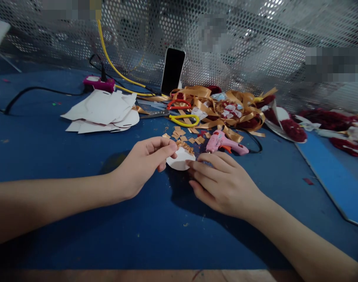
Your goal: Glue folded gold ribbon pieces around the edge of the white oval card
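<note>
A small round white card disc (180, 159) lies in front of me, with a row of folded gold ribbon pieces (185, 147) along its far edge. My left hand (155, 154) is closed in a pinch at the disc's upper left, thumb against forefinger; what is between them is too small to make out. My right hand (217, 178) has its fingers stretched and slightly apart, one fingertip touching the disc's right edge and the thumb away from it. Loose gold ribbon squares (181, 135) lie just beyond. A pink glue gun (227, 143) rests behind my right hand.
Scissors with red and yellow handles (183, 119) lie beyond the squares. White card pieces (99, 109) are stacked left. A ribbon heap (226, 103) and dark red pieces (293, 129) stretch right. A phone (173, 70) leans on the perforated screen (185, 35), near a purple power strip (99, 84).
</note>
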The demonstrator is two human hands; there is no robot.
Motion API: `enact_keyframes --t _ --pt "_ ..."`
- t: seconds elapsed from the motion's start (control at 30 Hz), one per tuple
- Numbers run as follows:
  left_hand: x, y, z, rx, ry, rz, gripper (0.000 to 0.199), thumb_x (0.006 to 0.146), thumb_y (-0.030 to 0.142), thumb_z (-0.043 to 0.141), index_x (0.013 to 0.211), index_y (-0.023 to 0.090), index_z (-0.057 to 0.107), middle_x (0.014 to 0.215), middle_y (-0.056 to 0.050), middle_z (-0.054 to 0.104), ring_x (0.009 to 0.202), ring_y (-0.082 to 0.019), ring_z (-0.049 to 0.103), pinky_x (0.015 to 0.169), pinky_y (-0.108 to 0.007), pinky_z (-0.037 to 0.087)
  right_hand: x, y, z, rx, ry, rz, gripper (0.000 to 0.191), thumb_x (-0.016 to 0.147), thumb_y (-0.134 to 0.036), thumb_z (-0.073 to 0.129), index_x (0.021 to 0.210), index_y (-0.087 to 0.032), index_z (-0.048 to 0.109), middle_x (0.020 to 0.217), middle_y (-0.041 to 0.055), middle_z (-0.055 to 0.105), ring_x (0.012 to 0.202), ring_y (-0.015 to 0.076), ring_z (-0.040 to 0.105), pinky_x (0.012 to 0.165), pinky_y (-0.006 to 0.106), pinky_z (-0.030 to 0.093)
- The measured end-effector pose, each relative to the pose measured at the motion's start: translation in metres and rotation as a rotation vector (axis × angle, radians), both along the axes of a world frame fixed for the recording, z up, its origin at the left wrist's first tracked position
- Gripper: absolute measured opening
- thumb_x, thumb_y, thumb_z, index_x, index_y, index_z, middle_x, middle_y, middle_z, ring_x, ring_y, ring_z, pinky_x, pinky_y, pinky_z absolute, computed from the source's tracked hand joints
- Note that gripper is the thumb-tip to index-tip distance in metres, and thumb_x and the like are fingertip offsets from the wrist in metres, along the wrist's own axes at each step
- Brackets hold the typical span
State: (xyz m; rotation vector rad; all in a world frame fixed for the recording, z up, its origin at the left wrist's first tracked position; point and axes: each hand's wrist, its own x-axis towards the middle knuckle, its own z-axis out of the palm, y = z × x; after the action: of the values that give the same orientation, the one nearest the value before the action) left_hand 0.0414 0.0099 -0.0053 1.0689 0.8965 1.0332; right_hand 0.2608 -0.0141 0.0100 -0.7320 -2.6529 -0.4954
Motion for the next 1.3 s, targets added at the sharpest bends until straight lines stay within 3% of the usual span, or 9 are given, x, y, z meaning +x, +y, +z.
enact_keyframes --t 0.23,0.37,0.5,0.7,0.8,0.93,1.07,1.2,1.3 --pt "-0.001 0.0 -0.002 0.009 -0.031 0.025 0.016 0.085 0.031 0.076 0.081 0.016 0.069 0.077 0.003 0.061 0.052 -0.003 0.04 0.05 -0.019 0.032 0.007 0.0 0.0 0.064 -0.013 0.143 0.005 0.088 -0.019 0.068 0.092 -0.017 0.072 0.096 0.0027 0.078 0.097 0.0208 0.067 0.086 0.039 0.054" --pt "-0.002 0.0 -0.002 -0.001 -0.018 0.026 0.02 0.082 0.034 0.08 0.082 0.016 0.072 0.075 0.003 0.062 0.052 -0.003 0.039 0.049 -0.02 0.031 0.009 0.0 0.0 0.002 0.052 0.221 0.007 0.087 -0.025 0.073 0.088 -0.02 0.067 0.086 0.0005 0.074 0.095 0.0175 0.068 0.088 0.036 0.053" --pt "-0.002 0.001 -0.001 -0.006 -0.019 0.008 0.017 0.08 0.031 0.081 0.081 0.016 0.073 0.07 0.004 0.06 0.053 -0.004 0.039 0.048 -0.019 0.03 0.004 0.001 0.002 -0.127 0.265 0.119 0.007 0.089 -0.019 0.071 0.088 -0.022 0.065 0.083 0.0002 0.074 0.085 0.0156 0.067 0.083 0.034 0.054" --pt "-0.002 -0.001 0.001 0.0 -0.007 -0.057 0.016 0.085 0.028 0.076 0.077 0.016 0.071 0.069 0.004 0.061 0.054 -0.003 0.04 0.049 -0.017 0.03 0.0 0.0 0.005 -0.204 0.451 -0.083 0.014 0.091 -0.01 0.065 0.096 -0.023 0.067 0.086 0.0017 0.074 0.084 0.0156 0.068 0.082 0.033 0.054" --pt "-0.001 -0.002 0.001 0.073 0.022 -0.098 0.015 0.088 0.03 0.074 0.079 0.017 0.073 0.076 0.003 0.067 0.056 -0.003 0.043 0.053 -0.017 0.035 -0.002 -0.003 0.005 -0.245 0.494 -0.127 0.013 0.093 -0.013 0.062 0.1 -0.023 0.068 0.09 0.0036 0.074 0.086 0.0176 0.066 0.081 0.036 0.054" --pt "-0.002 -0.005 0.0 0.14 0.11 -0.148 0.015 0.085 0.034 0.078 0.083 0.019 0.077 0.079 0.001 0.072 0.068 -0.009 0.059 0.065 -0.02 0.045 -0.009 -0.008 0.005 -0.334 0.522 -0.155 0.012 0.087 -0.03 0.074 0.097 -0.024 0.071 0.087 0.003 0.075 0.083 0.0199 0.062 0.081 0.039 0.053" --pt "-0.003 -0.007 -0.002 0.115 0.135 -0.192 0.021 0.078 0.037 0.084 0.087 0.018 0.079 0.081 -0.003 0.076 0.076 -0.016 0.067 0.069 -0.025 0.051 -0.014 -0.012 0.008 -0.399 0.604 -0.14 0.006 0.09 -0.021 0.071 0.085 -0.024 0.072 0.074 -0.0023 0.072 0.072 0.0142 0.059 0.08 0.036 0.05" --pt "-0.002 -0.004 -0.002 0.065 0.001 -0.154 0.015 0.077 0.029 0.085 0.084 0.018 0.078 0.08 0.0 0.075 0.074 -0.011 0.065 0.071 -0.02 0.05 -0.011 -0.01 0.01 -0.406 0.622 -0.171 0.007 0.09 -0.019 0.07 0.087 -0.025 0.073 0.075 -0.0028 0.072 0.072 0.0135 0.06 0.079 0.037 0.047" --pt "-0.002 -0.003 -0.001 0.044 -0.061 -0.116 0.013 0.081 0.028 0.083 0.081 0.018 0.076 0.075 0.004 0.069 0.062 -0.004 0.054 0.061 -0.014 0.044 -0.006 -0.008 0.01 -0.402 0.642 -0.214 0.006 0.091 -0.021 0.07 0.089 -0.025 0.073 0.076 -0.0006 0.072 0.077 0.016 0.059 0.075 0.036 0.046"
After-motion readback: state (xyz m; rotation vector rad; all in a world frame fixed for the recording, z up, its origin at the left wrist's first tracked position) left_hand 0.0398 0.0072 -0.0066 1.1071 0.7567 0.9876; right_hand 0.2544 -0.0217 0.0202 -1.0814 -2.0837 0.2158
